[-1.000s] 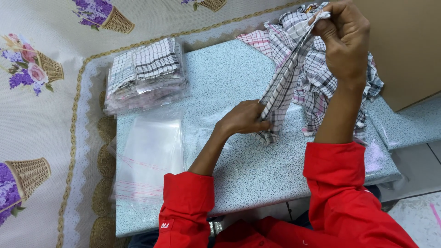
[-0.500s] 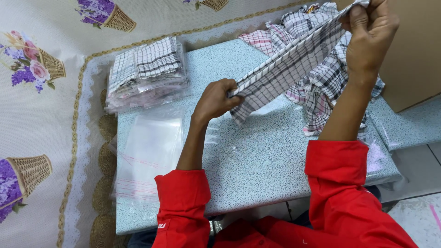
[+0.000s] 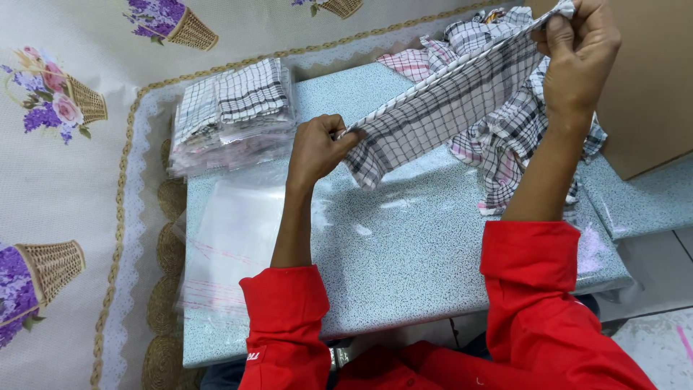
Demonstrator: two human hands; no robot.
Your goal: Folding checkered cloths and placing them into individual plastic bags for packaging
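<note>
Now I hold the checked cloth (image 3: pixel 447 115) stretched between both hands: left hand (image 3: pixel 314 148) pinches its near-left end, right hand (image 3: pixel 581 50) pinches the far-right end, higher. Long axis runs diagonally above the speckled table (image 3: pixel 404 260).

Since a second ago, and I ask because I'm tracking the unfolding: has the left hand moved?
Yes. The left hand, pinching the checked cloth, has moved left and away from the person, toward the stack of bagged cloths.
</note>
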